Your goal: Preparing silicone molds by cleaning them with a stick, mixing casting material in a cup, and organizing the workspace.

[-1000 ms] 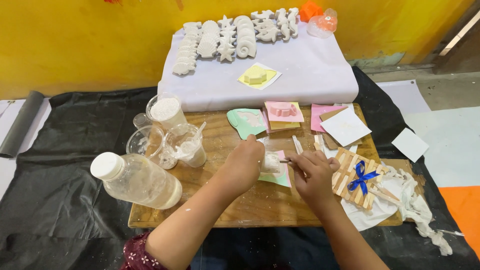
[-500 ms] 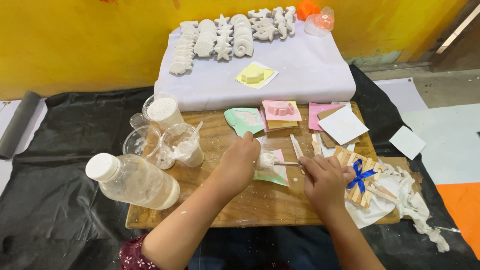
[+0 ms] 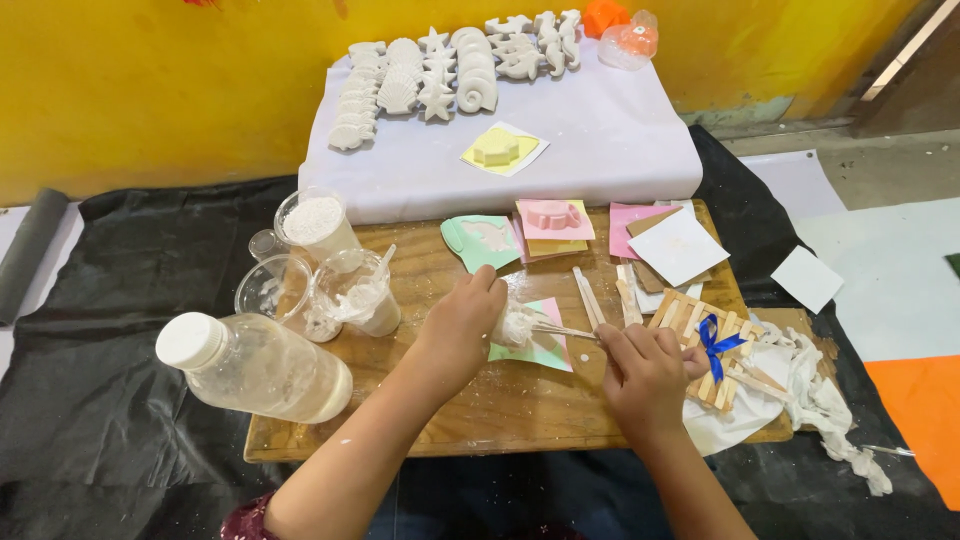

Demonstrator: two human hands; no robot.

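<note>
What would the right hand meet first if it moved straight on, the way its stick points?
The right hand points its thin stick leftward. First in that line, probably, is the small white cast held by the left hand; the tip seems to touch it already.

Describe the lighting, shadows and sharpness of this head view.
Head view: soft, even light, with only faint shadows under the left hand and right hand on the wooden board; mild glare on the clear plastic bottle with a white cap; white plaster shell casts stay sharp; edges bow slightly.
</note>
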